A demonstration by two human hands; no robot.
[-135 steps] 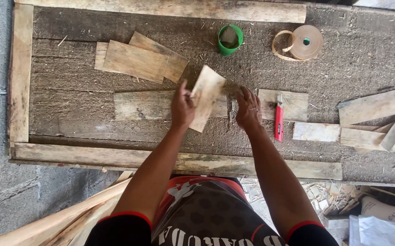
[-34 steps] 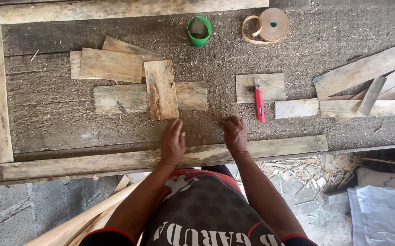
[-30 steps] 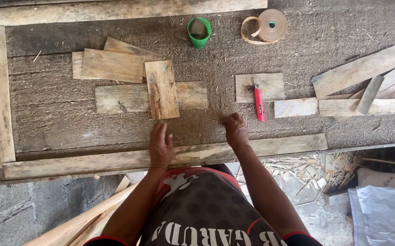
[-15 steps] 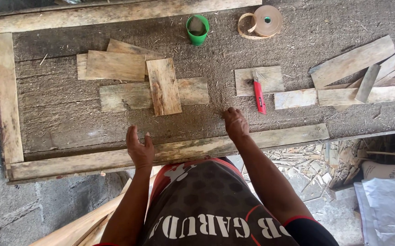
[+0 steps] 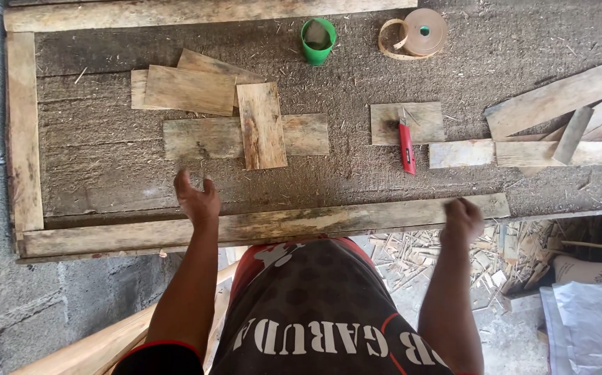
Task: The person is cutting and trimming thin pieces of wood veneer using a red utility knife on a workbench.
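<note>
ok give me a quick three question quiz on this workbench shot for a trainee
1. True or false: the red knife lies partly on a small square board.
2. Which hand is over the right end of the front rail? A) left hand B) right hand
3. Fill in: the green cup stands just left of the ______.

Key:
1. True; its upper end overlaps the board.
2. B; the left hand hovers open nearer the rail's left half, and neither hand holds anything.
3. Tape roll, near the far edge of the bench.
</note>
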